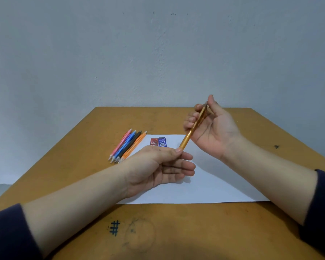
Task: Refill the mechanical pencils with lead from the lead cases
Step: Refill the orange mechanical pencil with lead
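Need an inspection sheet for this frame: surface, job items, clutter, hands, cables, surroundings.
Surface: brown wooden table with dark pen marks near its front edge; white paper sheet lies on it.
Job's things: gold mechanical pencil held tilted above the sheet; coloured mechanical pencils (pink, blue, black, orange) in a row beside the sheet's left edge; red lead case and blue lead case side by side at the sheet's far edge.
Clutter: nothing seen.
Hands: left hand pinches the gold pencil's lower end; right hand grips its upper end.
Cables: nothing seen.
Surroundings: pale grey wall; dark sleeves.
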